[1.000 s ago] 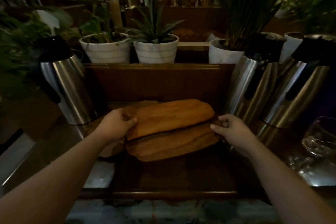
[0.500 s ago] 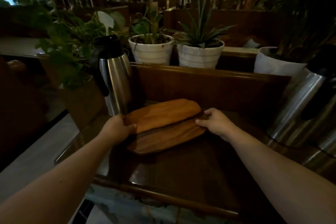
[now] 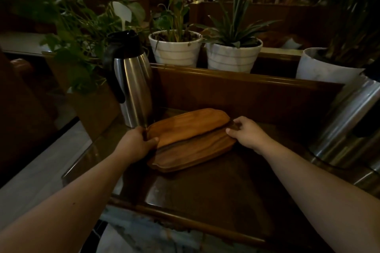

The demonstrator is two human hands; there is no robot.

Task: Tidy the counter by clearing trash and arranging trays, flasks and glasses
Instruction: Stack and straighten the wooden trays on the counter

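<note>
A stack of wooden trays lies on the dark wooden counter (image 3: 216,195). The upper tray (image 3: 189,125) is lighter and sits shifted back on the darker lower tray (image 3: 195,154). My left hand (image 3: 136,145) grips the left end of the stack, thumb on top. My right hand (image 3: 245,132) holds the right end, fingers curled over the edge. A steel flask (image 3: 131,86) with a black lid and handle stands just behind my left hand. Another steel flask (image 3: 347,121) leans into view at the right.
A raised wooden back panel (image 3: 246,96) runs behind the trays. White plant pots (image 3: 174,51) (image 3: 232,57) (image 3: 324,68) stand on the ledge beyond it. Leafy plants crowd the left. The counter's front rim (image 3: 185,220) is near me, with pale floor at the left.
The view has swung left, so the left flask now stands close to the trays and the right flasks sit at the frame edge. Both hands stay on the tray ends.
</note>
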